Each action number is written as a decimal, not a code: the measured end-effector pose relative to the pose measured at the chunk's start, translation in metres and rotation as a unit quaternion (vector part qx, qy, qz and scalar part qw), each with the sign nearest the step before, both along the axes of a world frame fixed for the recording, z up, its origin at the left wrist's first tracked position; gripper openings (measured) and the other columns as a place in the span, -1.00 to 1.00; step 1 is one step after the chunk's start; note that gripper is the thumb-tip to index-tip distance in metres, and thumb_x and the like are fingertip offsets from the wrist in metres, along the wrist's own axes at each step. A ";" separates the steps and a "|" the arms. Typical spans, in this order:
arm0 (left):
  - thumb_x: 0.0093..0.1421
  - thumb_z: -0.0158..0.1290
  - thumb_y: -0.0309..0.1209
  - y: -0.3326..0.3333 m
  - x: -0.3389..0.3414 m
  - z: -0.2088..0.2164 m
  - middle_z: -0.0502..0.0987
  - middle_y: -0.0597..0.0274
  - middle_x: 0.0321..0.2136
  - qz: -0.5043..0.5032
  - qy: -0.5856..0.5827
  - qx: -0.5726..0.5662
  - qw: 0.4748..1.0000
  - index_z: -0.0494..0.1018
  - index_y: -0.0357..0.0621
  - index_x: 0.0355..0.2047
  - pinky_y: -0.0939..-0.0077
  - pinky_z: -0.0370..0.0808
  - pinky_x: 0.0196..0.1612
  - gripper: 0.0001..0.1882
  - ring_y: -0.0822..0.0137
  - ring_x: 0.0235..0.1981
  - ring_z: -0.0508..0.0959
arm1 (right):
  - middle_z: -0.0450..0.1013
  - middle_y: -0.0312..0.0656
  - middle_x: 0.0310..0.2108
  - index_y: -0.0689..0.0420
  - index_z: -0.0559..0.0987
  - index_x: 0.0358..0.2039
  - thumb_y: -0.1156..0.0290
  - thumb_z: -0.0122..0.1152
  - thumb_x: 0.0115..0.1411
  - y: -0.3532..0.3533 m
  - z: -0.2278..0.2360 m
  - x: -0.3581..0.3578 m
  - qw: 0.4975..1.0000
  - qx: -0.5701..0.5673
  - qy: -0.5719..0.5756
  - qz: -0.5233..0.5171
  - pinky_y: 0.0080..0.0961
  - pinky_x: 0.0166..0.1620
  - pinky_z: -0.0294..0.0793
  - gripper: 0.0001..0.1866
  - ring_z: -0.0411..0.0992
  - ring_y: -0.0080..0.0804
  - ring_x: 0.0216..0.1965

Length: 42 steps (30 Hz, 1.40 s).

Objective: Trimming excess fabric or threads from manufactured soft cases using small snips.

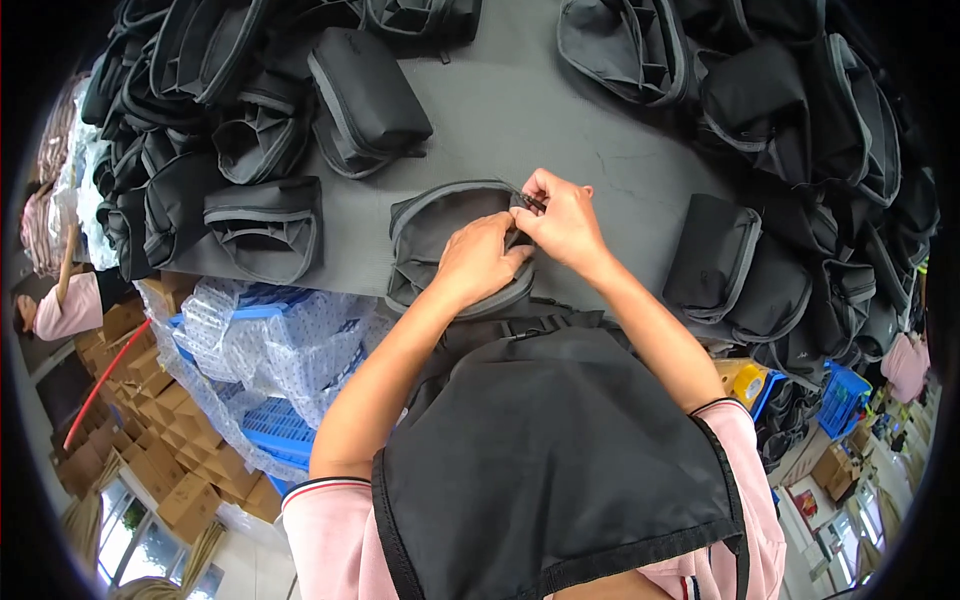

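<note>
An open black pouch (425,232) with a grey lining and a zip round its rim lies at the table's near edge, in front of my body. My left hand (478,258) rests across its opening, fingers closed on the right side of the pouch. Close beside it, my right hand (562,222) is pinched at the upper right corner of the rim. A small dark piece (533,203) shows between the right fingers; whether it is a zip end or a small tool I cannot make out. The fingertips of both hands nearly meet there.
Several black pouches are heaped on the grey table (500,120) at left, including a closed one (372,95), and at right (710,255). Blue crates (275,428) with bubble wrap (225,325) stand below left. Cardboard boxes (190,430) and other people (70,305) are beyond.
</note>
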<state>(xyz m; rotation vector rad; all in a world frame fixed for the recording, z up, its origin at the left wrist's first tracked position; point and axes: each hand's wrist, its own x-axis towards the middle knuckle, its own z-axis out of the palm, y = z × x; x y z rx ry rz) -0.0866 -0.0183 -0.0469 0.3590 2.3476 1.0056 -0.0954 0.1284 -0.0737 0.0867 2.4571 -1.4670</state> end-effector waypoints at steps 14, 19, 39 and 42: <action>0.07 0.11 -0.25 0.000 -0.015 0.004 0.49 -0.07 -0.51 0.008 -0.081 0.071 0.994 0.33 -0.30 -0.42 0.31 0.39 -0.35 -0.67 0.12 -0.46 0.49 | 0.42 -0.23 -0.43 0.16 0.39 -0.24 0.40 0.19 0.07 0.039 0.025 0.045 0.986 -0.089 -0.010 -0.142 -0.52 -0.35 0.38 -0.74 0.39 -0.52 -0.45; 0.08 0.14 -0.31 -0.005 -0.016 0.013 0.50 0.21 -0.42 0.041 -0.175 0.215 0.960 0.39 -0.30 -0.29 0.51 0.36 -0.32 -0.69 0.48 -0.40 0.41 | 0.40 -0.25 -0.42 0.16 0.44 -0.26 0.44 0.21 0.04 0.043 0.040 0.051 0.989 -0.112 0.032 -0.095 -0.54 -0.31 0.39 -0.76 0.39 -0.51 -0.42; 0.05 0.19 -0.19 -0.005 -0.012 0.020 0.38 0.40 -0.49 0.005 -0.229 0.283 0.932 0.40 -0.29 -0.33 0.63 0.25 -0.42 -0.61 0.57 -0.45 0.28 | 0.40 -0.31 -0.47 0.05 0.56 -0.35 0.44 0.31 -0.11 0.067 0.056 0.028 0.948 0.034 0.307 0.074 -0.43 -0.33 0.33 -0.76 0.36 -0.31 -0.49; 0.05 0.19 -0.19 -0.008 -0.014 0.021 0.39 0.39 -0.47 -0.008 -0.240 0.238 0.941 0.41 -0.29 -0.31 0.62 0.25 -0.42 -0.60 0.57 -0.44 0.29 | 0.45 -0.27 -0.48 0.14 0.57 -0.36 0.56 0.34 -0.18 0.061 0.069 0.027 0.975 0.023 0.214 0.060 -0.44 -0.28 0.38 -0.72 0.39 -0.35 -0.47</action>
